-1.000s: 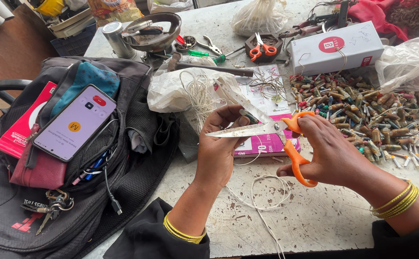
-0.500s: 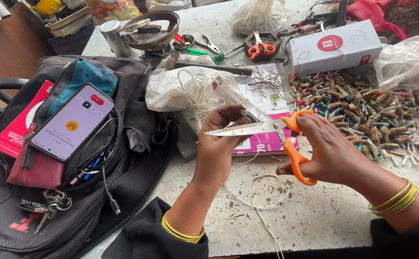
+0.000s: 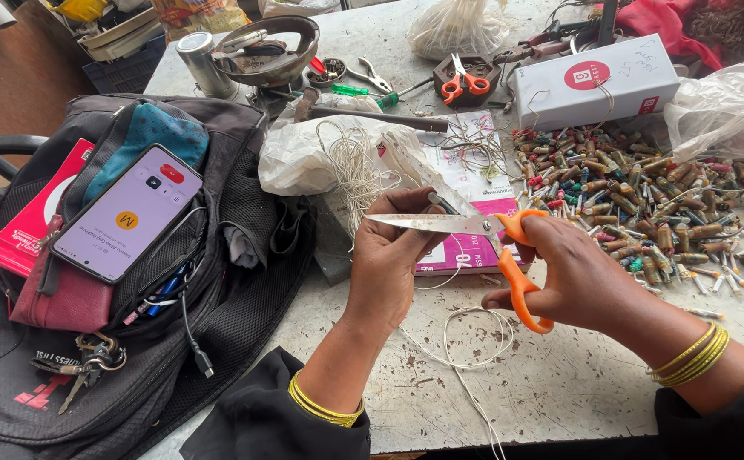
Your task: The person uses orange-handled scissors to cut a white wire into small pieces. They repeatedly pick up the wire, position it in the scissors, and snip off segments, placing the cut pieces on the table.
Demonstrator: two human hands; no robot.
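Cutting step in hand, judging by the pose. Right hand (image 3: pixel 589 277) in a firm grip through the orange loops of the scissors (image 3: pixel 474 243), blades closed or nearly so, pointing toward the left hand (image 3: pixel 393 251). Left grip narrow, pinching a thin white string (image 3: pixel 465 341) just beside the blade tips; slack trailing below both grips in a loop on the bench (image 3: pixel 559 392). Beyond the scissors, a heap of small coloured spools (image 3: pixel 644 192) and a white box (image 3: pixel 593 81); outside the left grip, a black backpack (image 3: pixel 235 221) with a phone (image 3: pixel 125 213). Next move likely calls for taut string, blades squarely across it, fingers clear.
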